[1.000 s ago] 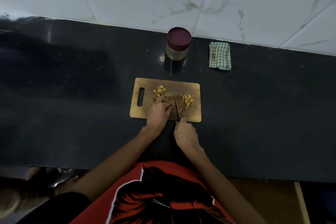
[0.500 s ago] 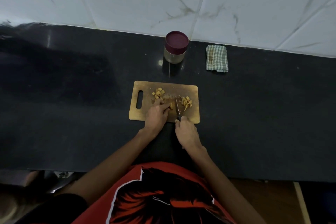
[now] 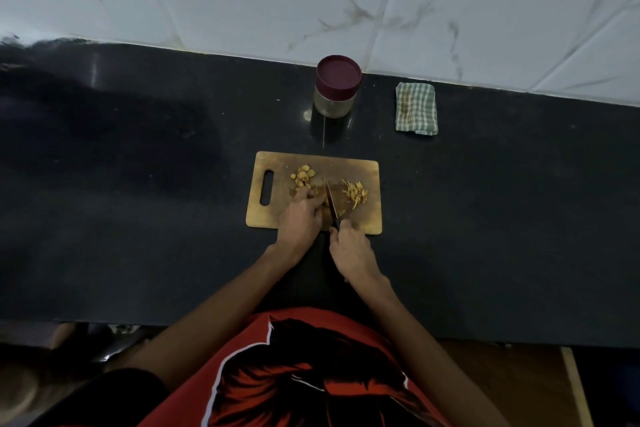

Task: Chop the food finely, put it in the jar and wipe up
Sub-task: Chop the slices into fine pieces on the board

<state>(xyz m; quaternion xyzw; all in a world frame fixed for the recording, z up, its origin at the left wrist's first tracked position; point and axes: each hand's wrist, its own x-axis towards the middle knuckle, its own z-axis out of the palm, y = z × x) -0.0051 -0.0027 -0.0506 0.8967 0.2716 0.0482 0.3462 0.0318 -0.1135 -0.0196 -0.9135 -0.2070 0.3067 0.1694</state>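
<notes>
- White marble-patterned wall tiles (image 3: 450, 3) are seen behind a dark speckled stone counter (image 3: 138, 201), whose left part is lost in shadow and glare.
- A rectangular wooden chopping board with a slot handle (image 3: 273, 215) is laid on the counter, directly in front of the person.
- A small heap of pale yellow food chunks (image 3: 303, 175) is found on the board's far left part, and a loose pile of thin yellow shreds (image 3: 355, 193) on its right part; what the food is cannot be made out.
- The left hand (image 3: 300, 218) is placed on the board with its fingers curled together over a piece of food, most of which is hidden beneath the fingertips.
- A dark-handled kitchen knife (image 3: 331, 203) is gripped by the right hand (image 3: 351, 251); the handle is almost wholly covered by the curled fingers, and the blade is seen edge-on, just right of the left fingertips.
- Whether the blade edge is touching the board cannot be told.
- A clear round jar with a maroon lid (image 3: 336, 88) is stood behind the board, closed; its contents are hard to judge.
- A folded green-and-white checked cloth (image 3: 416, 108) is laid near the jar's right side, close to the wall.
- A red and black printed shirt (image 3: 311, 374) is cut off by the lower edge.
</notes>
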